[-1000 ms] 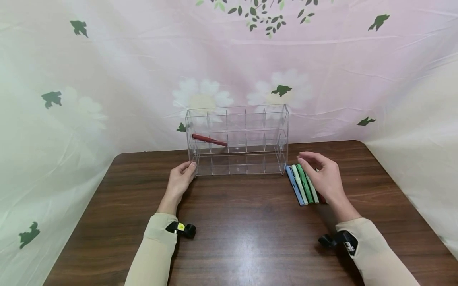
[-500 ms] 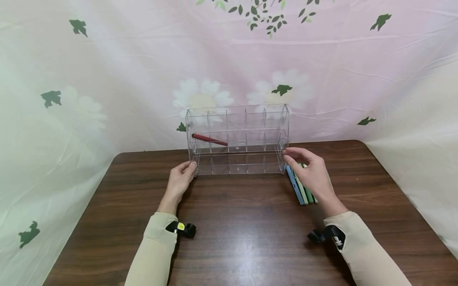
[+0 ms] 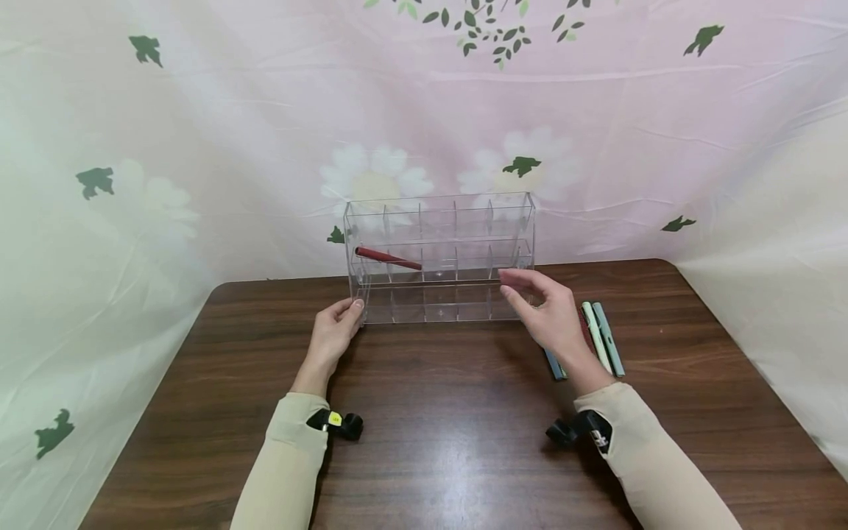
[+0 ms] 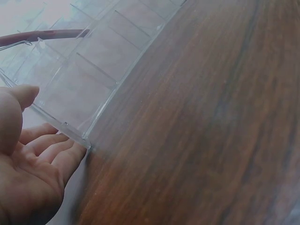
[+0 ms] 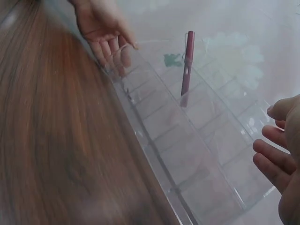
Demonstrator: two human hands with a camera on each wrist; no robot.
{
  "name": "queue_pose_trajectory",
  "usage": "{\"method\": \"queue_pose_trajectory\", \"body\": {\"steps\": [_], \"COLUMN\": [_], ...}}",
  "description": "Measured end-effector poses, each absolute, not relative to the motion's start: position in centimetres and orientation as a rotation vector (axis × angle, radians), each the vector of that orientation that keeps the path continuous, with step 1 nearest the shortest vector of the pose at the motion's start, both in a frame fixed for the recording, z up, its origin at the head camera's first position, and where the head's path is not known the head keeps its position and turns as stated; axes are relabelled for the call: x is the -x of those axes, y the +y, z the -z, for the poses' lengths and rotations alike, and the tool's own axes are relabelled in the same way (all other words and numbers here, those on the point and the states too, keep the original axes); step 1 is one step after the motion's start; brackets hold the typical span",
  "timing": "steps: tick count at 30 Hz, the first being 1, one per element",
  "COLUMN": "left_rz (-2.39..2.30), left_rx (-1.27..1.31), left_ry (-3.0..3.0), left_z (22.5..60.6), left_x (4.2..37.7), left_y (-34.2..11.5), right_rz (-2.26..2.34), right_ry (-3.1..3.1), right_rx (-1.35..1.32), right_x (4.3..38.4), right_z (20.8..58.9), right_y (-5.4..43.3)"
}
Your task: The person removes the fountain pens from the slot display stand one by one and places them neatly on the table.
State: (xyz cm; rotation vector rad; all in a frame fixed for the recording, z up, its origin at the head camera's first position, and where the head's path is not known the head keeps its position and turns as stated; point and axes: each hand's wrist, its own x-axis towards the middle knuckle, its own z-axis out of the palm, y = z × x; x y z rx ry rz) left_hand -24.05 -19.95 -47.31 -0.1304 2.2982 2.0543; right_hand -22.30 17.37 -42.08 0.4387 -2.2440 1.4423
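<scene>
A clear acrylic pen organizer [image 3: 440, 314] with tiered compartments stands against the cloth backdrop. My left hand [image 3: 333, 333] grips its left side panel, thumb on one face and fingers on the other, as the left wrist view shows. Slanting across the middle tier at the left is a dark red pen [image 3: 387, 258], its clip visible in the right wrist view [image 5: 187, 70]. My right hand [image 3: 546, 313] is in front of the organizer's right end, fingers spread apart from the thumb and nothing between them.
Right of the organizer, several pens lie side by side on the brown wooden table [image 3: 424, 442]: a blue pen [image 3: 553, 364], a pale green pen [image 3: 596, 338] and a teal pen [image 3: 609, 340] among them. My right hand and wrist partly cover the row.
My right hand has moved left from over the row of pens to the organizer's right end, uncovering the pens on the right. The left hand and the red pen have stayed put.
</scene>
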Motion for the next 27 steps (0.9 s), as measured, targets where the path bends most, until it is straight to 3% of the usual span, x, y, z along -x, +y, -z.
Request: {"method": "queue_pose_trajectory", "body": {"steps": [27], "left_rz": [-2.062], "left_rx": [0.147], "left_ry": [2.284], "left_z": [47.5], "left_x": [24.3], "left_y": [-20.0], "right_rz": [-1.443], "right_ry": [-2.241], "right_rx": [-0.566], "right_x": [23.6], "right_z": [40.5], "right_y": [11.5]}}
